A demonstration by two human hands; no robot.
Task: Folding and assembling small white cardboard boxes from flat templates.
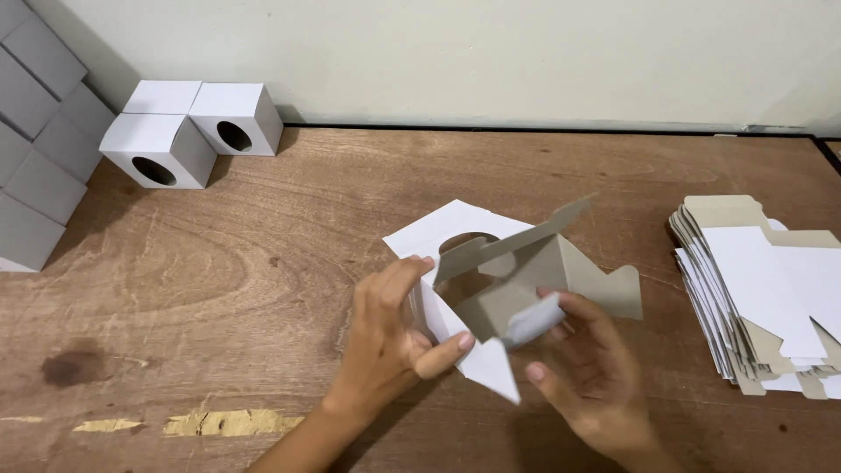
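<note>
Folding carton in both hands, flat stack near right

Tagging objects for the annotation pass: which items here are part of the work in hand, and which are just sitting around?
In hand:
half-folded carton, white outside, grey inside, round cutout
left hand, gripping its left side
right hand, fingers on a grey flap

Lying about:
stack of flat carton blanks, right
finished white boxes, far left
grey boxes at the left edge
wooden table

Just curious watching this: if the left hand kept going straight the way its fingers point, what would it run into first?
The left hand points up and slightly right, and its fingers already touch the half-folded box. Going on, it would press into that box's white panel with the round hole. Past that lies bare wooden table, then probably the wall.
</note>
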